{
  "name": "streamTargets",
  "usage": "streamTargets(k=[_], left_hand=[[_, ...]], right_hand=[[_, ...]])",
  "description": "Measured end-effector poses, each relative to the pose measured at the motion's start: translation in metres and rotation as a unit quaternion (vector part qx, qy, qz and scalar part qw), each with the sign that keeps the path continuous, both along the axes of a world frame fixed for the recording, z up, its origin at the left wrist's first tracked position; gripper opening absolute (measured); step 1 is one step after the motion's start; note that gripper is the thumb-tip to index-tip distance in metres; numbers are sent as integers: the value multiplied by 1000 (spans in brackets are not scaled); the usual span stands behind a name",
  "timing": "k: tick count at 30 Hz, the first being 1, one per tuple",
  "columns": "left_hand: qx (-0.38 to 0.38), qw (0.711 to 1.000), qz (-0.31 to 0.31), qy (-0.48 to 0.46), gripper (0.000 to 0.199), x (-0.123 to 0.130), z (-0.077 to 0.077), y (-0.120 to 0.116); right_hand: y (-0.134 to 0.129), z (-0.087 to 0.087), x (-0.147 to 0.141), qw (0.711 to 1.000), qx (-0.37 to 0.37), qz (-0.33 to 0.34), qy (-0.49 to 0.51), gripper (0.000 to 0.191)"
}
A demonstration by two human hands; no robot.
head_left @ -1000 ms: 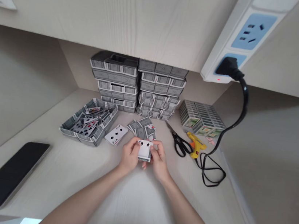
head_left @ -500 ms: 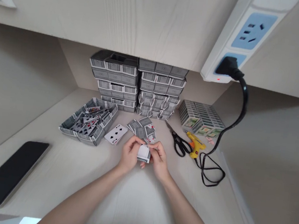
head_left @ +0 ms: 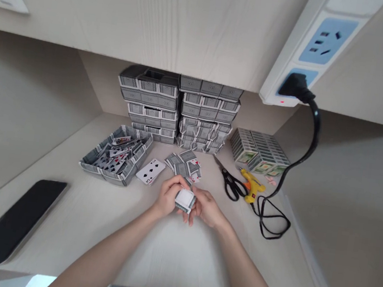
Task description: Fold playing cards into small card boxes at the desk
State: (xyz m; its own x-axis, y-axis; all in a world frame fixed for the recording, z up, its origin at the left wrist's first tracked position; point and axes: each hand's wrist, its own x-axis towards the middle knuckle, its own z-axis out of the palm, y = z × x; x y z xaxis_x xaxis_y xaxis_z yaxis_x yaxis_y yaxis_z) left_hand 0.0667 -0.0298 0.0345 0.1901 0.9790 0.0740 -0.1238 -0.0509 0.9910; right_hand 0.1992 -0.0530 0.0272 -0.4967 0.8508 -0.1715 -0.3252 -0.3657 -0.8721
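Observation:
Between my hands, above the desk, is a playing card (head_left: 184, 198) with its edges folded; its white inner side faces up and grey patterned flaps show along the rim. My left hand (head_left: 169, 195) grips it from the left, thumb on top. From the right, my right hand (head_left: 206, 207) holds the same card, with some fingers underneath. Just beyond my hands lie scattered playing cards (head_left: 182, 163), mostly backs up. A small stack of cards (head_left: 151, 171) with a spade card on top sits left of them.
An open tray made of cards (head_left: 102, 177) holds loose cards at left. Card-built boxes (head_left: 210, 108) are stacked behind. Scissors (head_left: 233, 184), a yellow glue gun (head_left: 252, 184) with black cord and packed card decks (head_left: 261, 152) are right. A black phone (head_left: 15, 221) lies front left.
The folded card has tilted, and more of its white inside shows. My right hand has turned and its fingers have shifted lower around the card. The view has moved slightly.

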Motion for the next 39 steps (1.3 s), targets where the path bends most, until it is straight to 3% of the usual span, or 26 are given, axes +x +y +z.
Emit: streamTargets(k=[8, 13, 16, 27, 39], left_hand=[[1, 1000, -28, -1, 19, -5, -1, 6], [50, 995, 40, 71, 28, -5, -5, 12], [50, 992, 33, 107, 26, -1, -8, 10], [-119, 989, -61, -65, 32, 11, -9, 4], [-253, 956, -44, -141, 29, 6, -9, 9]], right_hand=[[-1, 4, -3, 993, 68, -69, -71, 36], [1, -3, -3, 972, 109, -158, -138, 33], [1, -9, -4, 960, 138, -186, -160, 31], [-2, -10, -6, 944, 187, -197, -189, 31], [-5, -15, -8, 916, 259, -178, -251, 31]])
